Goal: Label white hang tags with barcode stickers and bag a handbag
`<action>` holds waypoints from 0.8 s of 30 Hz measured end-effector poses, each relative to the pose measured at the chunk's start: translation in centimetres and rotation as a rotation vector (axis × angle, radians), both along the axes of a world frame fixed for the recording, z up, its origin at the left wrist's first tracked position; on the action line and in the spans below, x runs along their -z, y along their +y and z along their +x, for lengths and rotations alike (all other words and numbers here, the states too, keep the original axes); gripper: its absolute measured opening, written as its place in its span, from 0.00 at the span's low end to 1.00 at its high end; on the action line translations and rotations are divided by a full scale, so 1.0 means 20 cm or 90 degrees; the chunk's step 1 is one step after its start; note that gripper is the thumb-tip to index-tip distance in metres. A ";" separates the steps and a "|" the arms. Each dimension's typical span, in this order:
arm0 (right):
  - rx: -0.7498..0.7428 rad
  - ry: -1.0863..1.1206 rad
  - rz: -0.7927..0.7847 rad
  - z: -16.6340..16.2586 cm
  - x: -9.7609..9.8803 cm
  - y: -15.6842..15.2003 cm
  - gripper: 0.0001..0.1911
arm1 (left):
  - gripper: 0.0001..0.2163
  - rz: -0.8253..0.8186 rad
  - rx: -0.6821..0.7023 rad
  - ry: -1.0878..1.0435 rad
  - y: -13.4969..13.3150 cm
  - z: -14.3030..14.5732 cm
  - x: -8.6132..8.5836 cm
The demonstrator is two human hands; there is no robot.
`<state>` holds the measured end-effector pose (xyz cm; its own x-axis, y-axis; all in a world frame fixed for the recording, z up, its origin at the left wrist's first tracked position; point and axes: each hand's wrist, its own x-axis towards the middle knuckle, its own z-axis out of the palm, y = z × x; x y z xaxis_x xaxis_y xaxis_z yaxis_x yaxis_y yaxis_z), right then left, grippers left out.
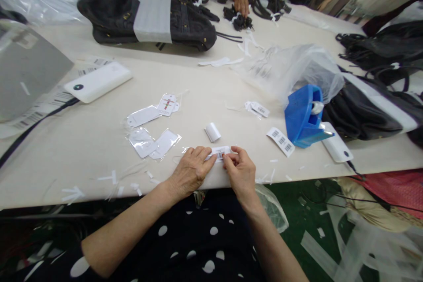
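A white barcode tag (pixel 220 151) lies near the front edge of the table, with both hands on it. The fingers of my left hand (pixel 194 168) are pressed together over its left end, holding it down. At its right end, my right hand (pixel 240 168) pinches the tag between thumb and forefinger. Just beyond my fingers sits a small curled roll of white labels (pixel 212 132). To the left are clear-sleeved hang tags (pixel 143 116), one with a red print. Another tag (pixel 257 109) and a strip of barcode labels (pixel 280 142) lie to the right.
A blue tape dispenser (pixel 302 116) stands at right beside a white power bank (pixel 337 143); another power bank (pixel 99 81) lies left. Wrapped black bags (pixel 185 22) and clear plastic (pixel 284 70) are farther back. Across the table, a co-worker's hands (pixel 241 2) handle black straps.
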<state>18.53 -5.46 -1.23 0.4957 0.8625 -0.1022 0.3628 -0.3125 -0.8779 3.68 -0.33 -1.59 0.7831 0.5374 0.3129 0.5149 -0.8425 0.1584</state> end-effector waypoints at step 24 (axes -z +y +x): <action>-0.231 -0.592 0.071 0.05 0.02 -0.13 0.17 | 0.14 -0.057 0.033 -0.006 0.01 -0.02 0.01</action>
<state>19.62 -8.16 -1.59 0.0429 0.9582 0.2827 0.9766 0.0195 -0.2142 3.37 -0.11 -1.87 0.8075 0.5229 0.2729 0.4697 -0.8500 0.2386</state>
